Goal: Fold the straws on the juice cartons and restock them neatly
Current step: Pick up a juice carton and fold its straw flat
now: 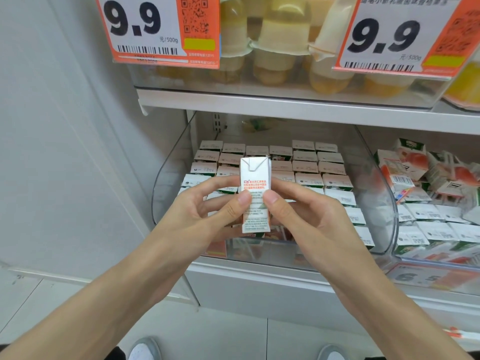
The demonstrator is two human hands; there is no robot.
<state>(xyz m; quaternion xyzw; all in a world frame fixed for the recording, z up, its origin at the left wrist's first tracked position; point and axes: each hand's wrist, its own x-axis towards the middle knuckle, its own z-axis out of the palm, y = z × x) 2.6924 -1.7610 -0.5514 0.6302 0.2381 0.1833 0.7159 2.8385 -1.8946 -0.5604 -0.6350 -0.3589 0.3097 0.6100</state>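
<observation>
- The person is holding one juice carton upright in front of the clear bin, just above the rows of cartons that are standing inside it.
- The left hand is gripping the carton from its left side, with the thumb pressing on the printed face and the fingers curled behind. The right hand is doing the same from the right side.
- The straw is not showing on the face turned to the camera, so I cannot tell if it is already folded. The folding step seems to be the one in hand.
- As I judge it, the next move is calling for turning the carton, pressing the straw flat, then lowering the carton into a free place in the rows.
- Counting: one carton is being held by two hands, and two price tags reading 9.9 are hanging above. The stocked cartons are standing six across in the back row, but the hands are hiding some, so no total is possible.
- On the right, loose cartons are lying in disorder.
</observation>
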